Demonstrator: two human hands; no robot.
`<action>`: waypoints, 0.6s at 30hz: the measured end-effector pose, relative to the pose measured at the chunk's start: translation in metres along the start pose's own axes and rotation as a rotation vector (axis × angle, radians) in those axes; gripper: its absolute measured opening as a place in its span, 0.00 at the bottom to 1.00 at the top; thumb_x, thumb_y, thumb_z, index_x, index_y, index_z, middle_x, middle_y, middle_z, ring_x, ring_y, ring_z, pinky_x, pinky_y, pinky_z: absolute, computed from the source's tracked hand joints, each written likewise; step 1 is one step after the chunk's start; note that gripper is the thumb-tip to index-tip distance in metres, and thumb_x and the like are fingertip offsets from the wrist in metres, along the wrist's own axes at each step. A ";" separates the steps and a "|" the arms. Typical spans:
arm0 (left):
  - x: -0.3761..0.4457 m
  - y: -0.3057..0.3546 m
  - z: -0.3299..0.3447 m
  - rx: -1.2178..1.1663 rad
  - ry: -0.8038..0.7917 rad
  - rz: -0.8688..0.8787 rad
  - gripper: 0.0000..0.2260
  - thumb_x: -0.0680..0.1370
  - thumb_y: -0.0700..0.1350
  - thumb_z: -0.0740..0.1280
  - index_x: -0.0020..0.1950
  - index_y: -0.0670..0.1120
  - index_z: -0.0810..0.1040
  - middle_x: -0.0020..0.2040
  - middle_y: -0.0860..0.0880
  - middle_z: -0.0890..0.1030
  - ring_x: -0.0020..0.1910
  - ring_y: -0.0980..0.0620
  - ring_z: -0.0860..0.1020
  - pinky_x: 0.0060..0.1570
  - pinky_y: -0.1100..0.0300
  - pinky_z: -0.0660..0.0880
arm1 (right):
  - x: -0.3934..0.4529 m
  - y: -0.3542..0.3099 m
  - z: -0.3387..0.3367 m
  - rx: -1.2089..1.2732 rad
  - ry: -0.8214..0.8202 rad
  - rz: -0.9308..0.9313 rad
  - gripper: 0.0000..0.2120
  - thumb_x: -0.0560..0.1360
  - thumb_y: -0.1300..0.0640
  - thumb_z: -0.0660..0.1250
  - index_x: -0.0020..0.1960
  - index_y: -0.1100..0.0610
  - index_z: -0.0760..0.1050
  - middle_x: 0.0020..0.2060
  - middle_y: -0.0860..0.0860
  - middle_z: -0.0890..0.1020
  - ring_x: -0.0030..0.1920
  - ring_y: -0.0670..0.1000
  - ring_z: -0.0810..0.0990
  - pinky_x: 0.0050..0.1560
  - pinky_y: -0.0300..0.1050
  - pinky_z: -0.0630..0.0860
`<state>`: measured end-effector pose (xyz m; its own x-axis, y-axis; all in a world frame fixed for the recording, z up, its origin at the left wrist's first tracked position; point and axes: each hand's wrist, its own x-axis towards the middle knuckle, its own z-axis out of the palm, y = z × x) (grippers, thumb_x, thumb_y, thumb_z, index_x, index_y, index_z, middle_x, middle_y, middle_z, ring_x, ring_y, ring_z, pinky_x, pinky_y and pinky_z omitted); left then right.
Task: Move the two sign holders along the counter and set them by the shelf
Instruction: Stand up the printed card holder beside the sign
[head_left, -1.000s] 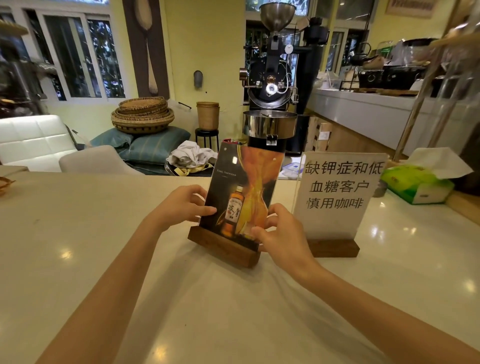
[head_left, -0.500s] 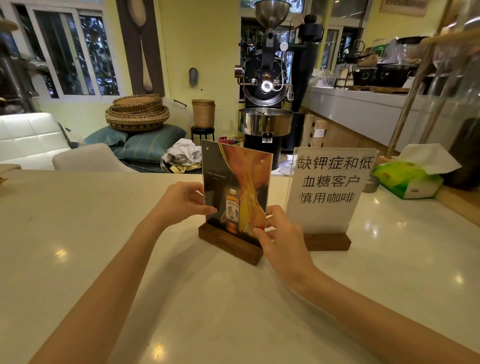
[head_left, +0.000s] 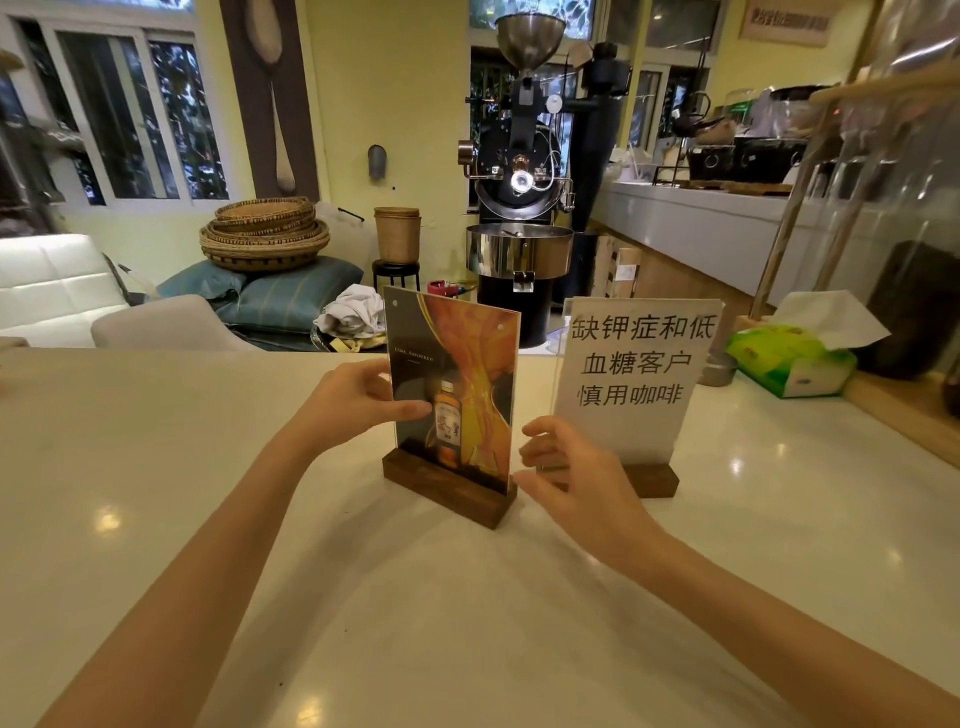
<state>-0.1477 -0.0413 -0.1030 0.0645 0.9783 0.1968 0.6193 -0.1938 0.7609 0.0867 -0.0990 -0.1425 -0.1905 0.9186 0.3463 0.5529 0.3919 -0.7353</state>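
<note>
Your left fingers pinch the bottle sign holder by its left edge, steadying it upright mid-tabletop. Your right fingers hang spread and empty just beside it. The text sign holder stands nearer the right edge, its base partly hidden; the shelf is hard to make out.

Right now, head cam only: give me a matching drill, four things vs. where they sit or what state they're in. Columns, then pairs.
Column 1
1. whisky-ad sign holder
2. white text sign holder
3. green tissue pack
4. right hand

Column 2
A. open, fingers spread, gripping nothing
B. on the counter at far right, a tissue sticking up
C. pinched at its left edge by the left hand
D. untouched, standing right of the other sign

Pairs: 1-C, 2-D, 3-B, 4-A
</note>
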 end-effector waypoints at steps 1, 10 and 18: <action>0.000 0.004 0.001 -0.052 0.001 0.017 0.23 0.66 0.50 0.74 0.59 0.52 0.75 0.52 0.46 0.84 0.51 0.48 0.81 0.52 0.52 0.77 | -0.003 0.003 -0.008 -0.017 -0.008 0.001 0.12 0.72 0.58 0.68 0.53 0.51 0.71 0.48 0.48 0.80 0.49 0.46 0.79 0.48 0.32 0.77; -0.002 0.019 0.022 -0.236 0.055 -0.042 0.34 0.68 0.45 0.74 0.69 0.50 0.61 0.67 0.46 0.72 0.63 0.46 0.72 0.60 0.51 0.70 | -0.017 0.052 -0.079 0.130 0.134 0.283 0.08 0.70 0.62 0.70 0.49 0.58 0.77 0.46 0.52 0.81 0.49 0.52 0.80 0.48 0.39 0.74; -0.018 0.004 0.036 0.055 0.025 -0.099 0.43 0.66 0.45 0.76 0.72 0.48 0.53 0.68 0.41 0.71 0.63 0.40 0.73 0.59 0.47 0.73 | 0.001 0.069 -0.093 0.024 0.255 0.372 0.24 0.68 0.59 0.72 0.61 0.59 0.67 0.52 0.53 0.76 0.50 0.51 0.74 0.50 0.44 0.72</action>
<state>-0.1183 -0.0568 -0.1258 -0.0184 0.9903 0.1378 0.6634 -0.0910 0.7427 0.1999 -0.0755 -0.1387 0.2254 0.9563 0.1863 0.5265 0.0414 -0.8492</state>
